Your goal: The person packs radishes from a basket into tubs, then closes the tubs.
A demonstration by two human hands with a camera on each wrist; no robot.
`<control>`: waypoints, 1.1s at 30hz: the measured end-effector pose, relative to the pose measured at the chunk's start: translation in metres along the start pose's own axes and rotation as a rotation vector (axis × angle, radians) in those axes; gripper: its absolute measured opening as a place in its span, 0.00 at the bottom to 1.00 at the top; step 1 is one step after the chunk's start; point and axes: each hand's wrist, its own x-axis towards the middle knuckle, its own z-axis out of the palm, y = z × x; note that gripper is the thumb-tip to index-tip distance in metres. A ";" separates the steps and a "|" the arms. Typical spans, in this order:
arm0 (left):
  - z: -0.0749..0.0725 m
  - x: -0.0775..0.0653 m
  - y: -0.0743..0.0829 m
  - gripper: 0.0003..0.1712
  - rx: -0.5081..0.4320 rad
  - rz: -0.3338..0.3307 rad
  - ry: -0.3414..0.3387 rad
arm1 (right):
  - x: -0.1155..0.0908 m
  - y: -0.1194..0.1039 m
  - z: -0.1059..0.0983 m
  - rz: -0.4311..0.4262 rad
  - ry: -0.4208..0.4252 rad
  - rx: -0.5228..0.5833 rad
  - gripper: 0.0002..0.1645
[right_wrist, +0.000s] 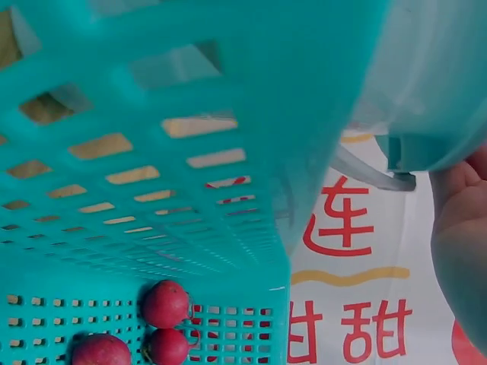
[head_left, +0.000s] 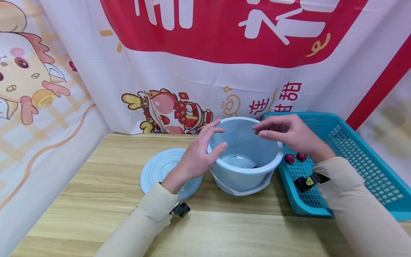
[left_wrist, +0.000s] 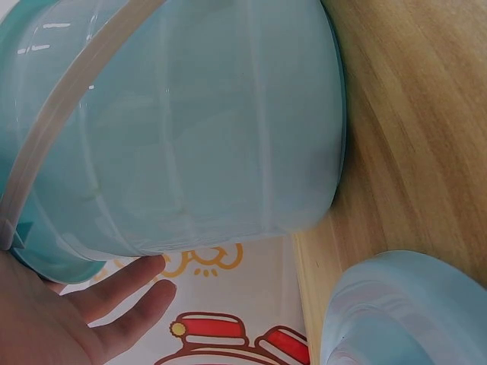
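A light blue bucket (head_left: 240, 176) stands upright on the table, its pale handle (left_wrist: 57, 114) hanging against the outside. Inside it, a thin dark stem and a bit of something dark red show at the bottom. My left hand (head_left: 200, 153) is at the bucket's left rim, fingers spread and loosely bent; whether it touches the rim I cannot tell. Over the right rim reaches my right hand (head_left: 292, 134), thumb and fingers apart, with nothing clearly seen between them. Dark red radishes (right_wrist: 166, 304) lie in the teal basket (head_left: 369, 146) below my right forearm.
A round light blue lid (head_left: 154, 171) lies left of the bucket, partly behind my left hand. The basket's high perforated wall stands close to the bucket's right side. A printed cloth (head_left: 179, 78) hangs behind the wooden table (head_left: 106, 178).
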 end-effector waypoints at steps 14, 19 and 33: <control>0.000 -0.001 0.000 0.34 -0.001 0.000 0.001 | -0.012 0.007 -0.026 0.017 0.062 0.020 0.23; 0.000 -0.002 0.000 0.33 0.001 -0.004 0.004 | -0.016 0.012 -0.037 0.118 0.120 -0.006 0.26; 0.000 -0.001 -0.001 0.33 0.003 0.000 0.001 | -0.023 0.029 -0.058 0.241 0.168 0.016 0.31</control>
